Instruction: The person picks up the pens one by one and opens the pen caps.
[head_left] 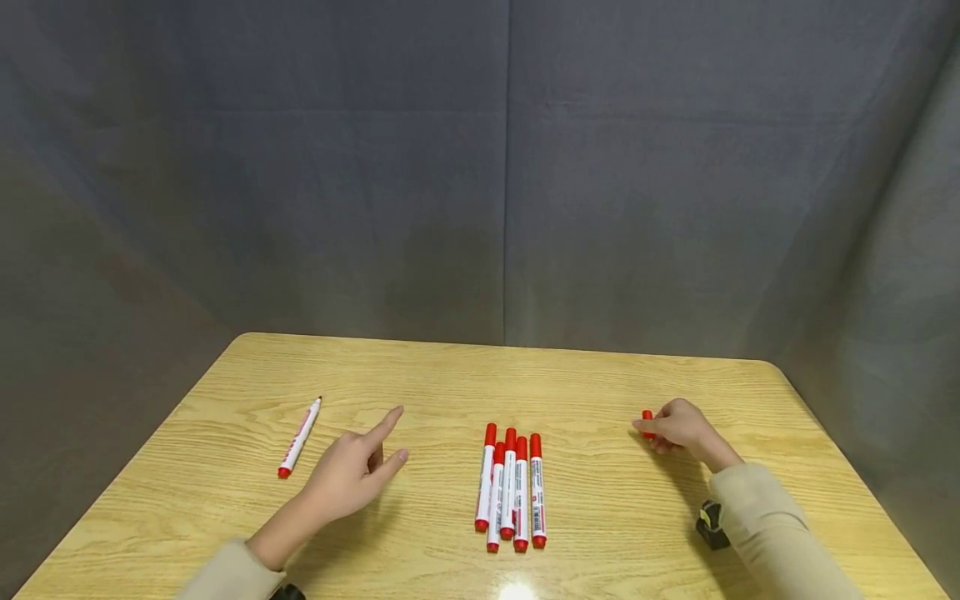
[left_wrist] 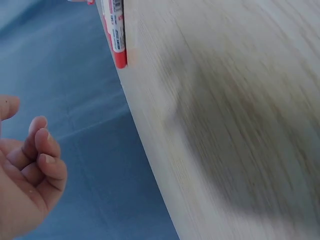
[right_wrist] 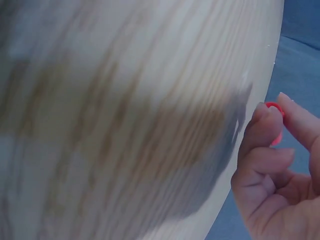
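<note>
My right hand [head_left: 682, 427] pinches a small red marker cap [head_left: 647, 415] between thumb and fingers, above the right part of the table. In the right wrist view the rim of the red cap [right_wrist: 283, 111] shows between the fingertips. My left hand [head_left: 343, 479] hovers over the left part of the table, holding nothing, with index finger and thumb extended and the other fingers curled in loosely. Just left of it lies an uncapped white marker [head_left: 302, 437], its dark tip pointing away and its red end towards me.
Several capped red-and-white markers [head_left: 508, 492] lie side by side on the wooden table [head_left: 585, 392], between the hands. Grey cloth [head_left: 375, 208] hangs behind the table and at its sides. A black device [head_left: 711, 525] is strapped at the right wrist.
</note>
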